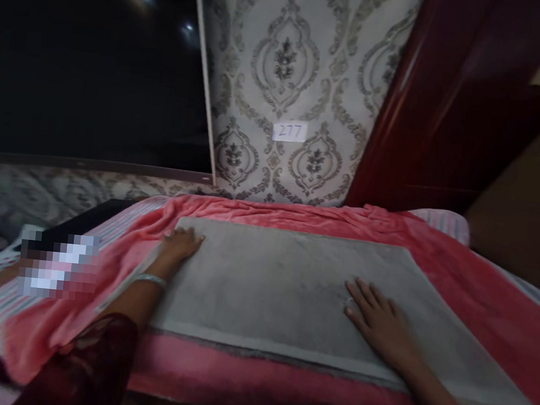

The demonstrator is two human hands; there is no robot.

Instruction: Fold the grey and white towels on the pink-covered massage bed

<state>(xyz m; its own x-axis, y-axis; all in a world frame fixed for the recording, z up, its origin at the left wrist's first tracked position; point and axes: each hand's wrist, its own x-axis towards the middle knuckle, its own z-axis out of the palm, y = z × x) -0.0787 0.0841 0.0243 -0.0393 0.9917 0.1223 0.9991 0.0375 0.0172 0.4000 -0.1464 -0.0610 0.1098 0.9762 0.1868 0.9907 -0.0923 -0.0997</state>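
- Grey cloth (281,280), mat-like, lies spread out over a pink blanket (494,300) in the middle of the scene; long side runs left to right.
- Left hand (180,245): palm down at the cloth's left edge, near the far left corner, fingers spread, no grip visible.
- Right hand (382,321): palm down on the right half, inside the edges, fingers stretched and slightly apart, holding nothing that I can see; forearm crosses the near edge.
- Cloth looks flat, only faint creases. Surface seems short-napped, so probably not slippery.
- Handling, my guess: light, soft, bends easily, not fragile; might drag the plush blanket along.
- Best hold: pinch at the corners or along the near edge, where a darker layer or underside shows. One-handed in the middle, it would likely bunch up.
- Striped cloth (444,224) peeks out past the blanket, far right; far wall has a card (290,131) reading 277.
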